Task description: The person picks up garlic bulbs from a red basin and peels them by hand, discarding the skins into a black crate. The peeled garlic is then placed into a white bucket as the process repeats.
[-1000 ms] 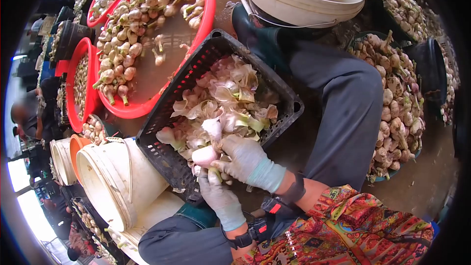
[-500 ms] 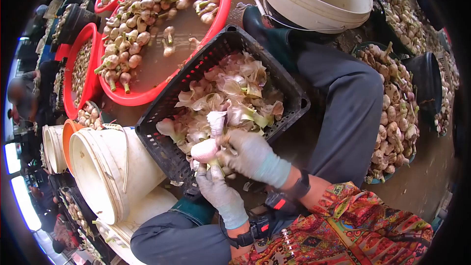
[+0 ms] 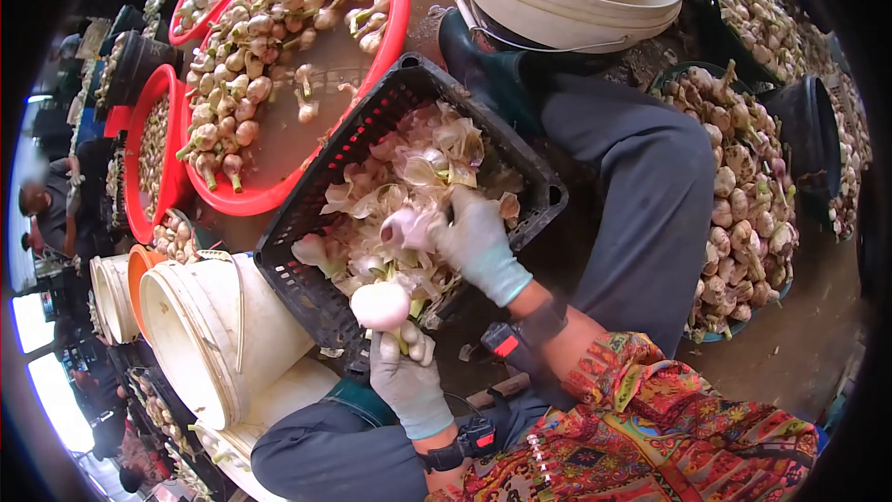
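Observation:
My left hand [image 3: 402, 374], in a grey-white glove, is closed around the green stem of a garlic bulb [image 3: 381, 306]. The bulb is smooth and white, held upright at the near edge of a black plastic crate [image 3: 321, 167]. My right hand [image 3: 472, 240], gloved too, reaches over the crate with bent fingers at a pinkish piece of garlic skin [image 3: 406, 227]. Its fingertips are partly hidden, but the skin appears to be in its grasp. Loose papery garlic peelings [image 3: 437, 153] fill much of the crate.
Beyond the crate stands a red tub [image 3: 398, 14] holding garlic bulbs and water. A white bucket [image 3: 567, 23] with several bulbs stands at top right, and unpeeled garlic [image 3: 734, 214] is heaped at right. White buckets [image 3: 218, 325] lie left of my knee. People [image 3: 51, 209] sit farther left.
My right hand has moved away from the bulb, up and over the peelings, with a piece of skin. The bulb's pinkish outside now shows white. The view has shifted slightly.

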The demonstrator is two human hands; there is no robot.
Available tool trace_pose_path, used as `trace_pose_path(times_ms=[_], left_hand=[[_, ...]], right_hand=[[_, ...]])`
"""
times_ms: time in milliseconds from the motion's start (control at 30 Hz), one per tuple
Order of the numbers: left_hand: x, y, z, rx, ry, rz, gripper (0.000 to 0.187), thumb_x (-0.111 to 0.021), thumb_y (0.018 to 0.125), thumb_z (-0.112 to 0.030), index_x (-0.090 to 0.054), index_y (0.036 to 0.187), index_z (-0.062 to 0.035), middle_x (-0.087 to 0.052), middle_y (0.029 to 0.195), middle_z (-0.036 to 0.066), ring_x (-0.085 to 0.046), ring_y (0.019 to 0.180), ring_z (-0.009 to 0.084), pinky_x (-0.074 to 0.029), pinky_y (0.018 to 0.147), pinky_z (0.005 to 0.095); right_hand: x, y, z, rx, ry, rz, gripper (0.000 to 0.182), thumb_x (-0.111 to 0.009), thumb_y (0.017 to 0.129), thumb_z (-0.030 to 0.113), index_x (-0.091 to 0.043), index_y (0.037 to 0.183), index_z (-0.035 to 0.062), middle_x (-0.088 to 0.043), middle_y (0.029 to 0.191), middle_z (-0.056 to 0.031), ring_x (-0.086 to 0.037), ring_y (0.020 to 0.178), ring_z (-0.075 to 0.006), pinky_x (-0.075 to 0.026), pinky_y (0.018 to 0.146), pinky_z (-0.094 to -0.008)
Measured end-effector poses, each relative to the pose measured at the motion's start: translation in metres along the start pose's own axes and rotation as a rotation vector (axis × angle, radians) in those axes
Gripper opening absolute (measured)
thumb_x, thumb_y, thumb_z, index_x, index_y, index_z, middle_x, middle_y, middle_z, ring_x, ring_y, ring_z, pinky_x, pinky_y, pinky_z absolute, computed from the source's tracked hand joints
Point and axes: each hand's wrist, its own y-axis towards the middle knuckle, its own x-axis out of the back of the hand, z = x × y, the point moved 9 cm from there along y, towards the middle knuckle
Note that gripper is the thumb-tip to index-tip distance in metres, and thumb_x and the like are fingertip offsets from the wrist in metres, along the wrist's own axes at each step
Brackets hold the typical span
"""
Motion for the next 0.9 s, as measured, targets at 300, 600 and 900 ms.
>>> trace_pose_path(times_ms=[300, 600, 900], left_hand=[[-0.006, -0.003, 0.000, 0.125, -0.517, 0.077, 0.018, -0.055, 0.087, -0.016, -0.048, 0.093, -0.0017, -0.036, 0.070, 0.002, -0.034, 0.056, 0.0127, -0.032, 0.051, 0.0263], [0.061, -0.055, -0.198, -0.424, -0.711, 0.029, 0.008, -0.053, 0.089, -0.009, -0.053, 0.091, -0.0006, -0.048, 0.070, 0.001, -0.037, 0.054, 0.0102, -0.033, 0.049, 0.0242], [0.034, 0.039, -0.310, -0.747, -0.109, -0.110, 0.034, -0.058, 0.091, -0.019, -0.054, 0.114, 0.0063, -0.063, 0.102, 0.015, -0.056, 0.074, 0.0186, -0.046, 0.059, 0.0262]], right_hand=[[0.000, -0.020, 0.000, 0.160, -0.129, 0.154, 0.018, -0.055, 0.084, 0.013, -0.059, 0.094, -0.0018, -0.062, 0.087, -0.0225, -0.062, 0.083, -0.0353, -0.048, 0.075, -0.0406], [-0.019, -0.017, -0.017, 0.004, 0.033, 0.300, 0.017, -0.056, 0.086, 0.010, -0.058, 0.098, -0.0024, -0.064, 0.085, -0.0204, -0.063, 0.078, -0.0326, -0.048, 0.072, -0.0393], [-0.017, -0.023, 0.004, 0.204, -0.025, 0.242, 0.018, -0.058, 0.085, 0.017, -0.056, 0.093, 0.0003, -0.060, 0.083, -0.0253, -0.057, 0.081, -0.0453, -0.047, 0.071, -0.0485]])
